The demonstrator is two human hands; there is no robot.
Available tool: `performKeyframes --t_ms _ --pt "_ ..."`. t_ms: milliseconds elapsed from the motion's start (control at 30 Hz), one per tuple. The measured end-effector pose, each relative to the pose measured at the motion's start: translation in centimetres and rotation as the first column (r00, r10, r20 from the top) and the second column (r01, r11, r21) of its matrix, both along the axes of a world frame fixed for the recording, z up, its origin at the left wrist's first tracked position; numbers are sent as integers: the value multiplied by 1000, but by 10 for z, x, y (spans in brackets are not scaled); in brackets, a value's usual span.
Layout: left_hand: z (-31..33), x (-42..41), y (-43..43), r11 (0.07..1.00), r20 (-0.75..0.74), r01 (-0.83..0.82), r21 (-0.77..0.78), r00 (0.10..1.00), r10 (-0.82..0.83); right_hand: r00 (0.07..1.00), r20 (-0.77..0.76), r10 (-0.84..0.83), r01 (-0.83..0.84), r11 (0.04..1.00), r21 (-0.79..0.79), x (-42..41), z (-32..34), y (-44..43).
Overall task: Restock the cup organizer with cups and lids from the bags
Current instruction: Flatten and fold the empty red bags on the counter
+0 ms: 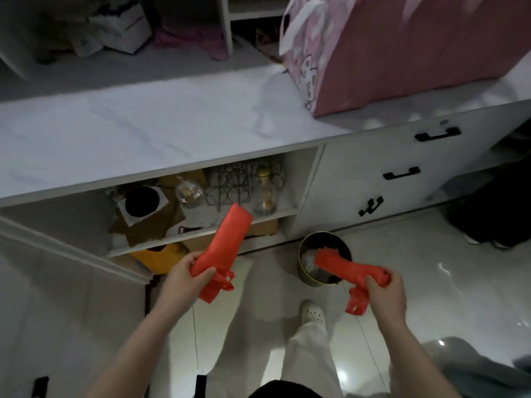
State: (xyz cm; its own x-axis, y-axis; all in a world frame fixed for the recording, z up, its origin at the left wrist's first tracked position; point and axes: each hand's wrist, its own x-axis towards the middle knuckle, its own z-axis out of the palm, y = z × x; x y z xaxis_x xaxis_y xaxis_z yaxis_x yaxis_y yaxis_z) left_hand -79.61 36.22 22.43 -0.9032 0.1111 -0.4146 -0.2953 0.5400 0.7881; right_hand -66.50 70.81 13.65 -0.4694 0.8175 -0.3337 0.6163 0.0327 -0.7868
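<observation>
The left hand [186,272] is curled round the first red bag [227,239] and grips it near its handles. This bag is rolled up long and points up toward the open shelf [201,225] under the counter [143,130]. The right hand [385,294] is curled round the second red bag [342,267] and squeezes it near one end. That bag is over a round bin [306,275] on the floor in front of the counter. A big pink bag [402,58] stands on the counter's right end. A glass bottle [189,193] and a wire rack [238,182] sit under the counter.
</observation>
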Motion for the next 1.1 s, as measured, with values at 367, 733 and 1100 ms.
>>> performKeyframes --t_ms 367,733,1100 --pt "-95 -44 251 995 472 84 -56 880 -47 966 224 131 -92 980 -174 -44 -78 184" --pt "-153 -66 358 989 647 144 43 750 -137 921 175 347 -294 917 -269 -96 -114 204" --pt "-146 -84 304 997 631 62 -42 776 -21 807 261 530 -452 839 -304 -155 -133 192"
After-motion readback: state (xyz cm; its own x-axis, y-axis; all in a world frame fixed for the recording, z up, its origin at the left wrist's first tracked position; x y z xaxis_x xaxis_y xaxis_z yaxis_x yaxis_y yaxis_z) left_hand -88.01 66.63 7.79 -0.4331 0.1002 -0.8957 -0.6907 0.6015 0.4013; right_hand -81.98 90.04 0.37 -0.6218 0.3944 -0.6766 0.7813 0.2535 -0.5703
